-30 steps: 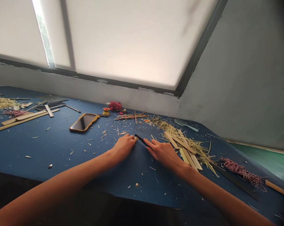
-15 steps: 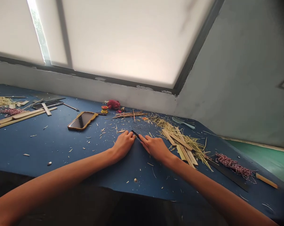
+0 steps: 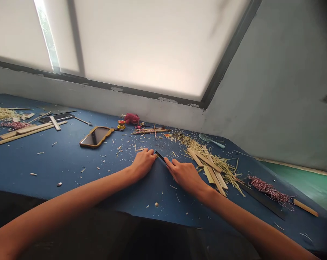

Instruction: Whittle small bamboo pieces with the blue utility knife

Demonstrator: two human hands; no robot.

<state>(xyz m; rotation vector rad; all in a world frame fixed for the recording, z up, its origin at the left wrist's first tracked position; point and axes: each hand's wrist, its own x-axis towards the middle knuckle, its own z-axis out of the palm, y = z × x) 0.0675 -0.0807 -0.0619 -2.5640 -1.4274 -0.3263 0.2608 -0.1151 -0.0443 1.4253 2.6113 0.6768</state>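
Both my hands rest close together on the blue table (image 3: 71, 162). My left hand (image 3: 142, 163) is closed, its fingertips pinching a small pale piece I cannot make out against the table. My right hand (image 3: 185, 175) is closed around a thin dark blade-like tool (image 3: 160, 156), whose tip points up and left toward my left fingertips. The tool and the left fingers nearly touch. Small wood chips lie scattered around both hands.
A pile of bamboo strips and shavings (image 3: 212, 166) lies right of my right hand. A phone in a tan case (image 3: 96, 136) sits left of centre. Red-white twine on a stick (image 3: 271, 191) lies far right. Long wooden slats (image 3: 28, 130) lie far left. A pink toy (image 3: 132, 118) sits by the wall.
The hands stay together at the same spot on the table; my right hand shifted slightly right and nearer. The view moved a little.
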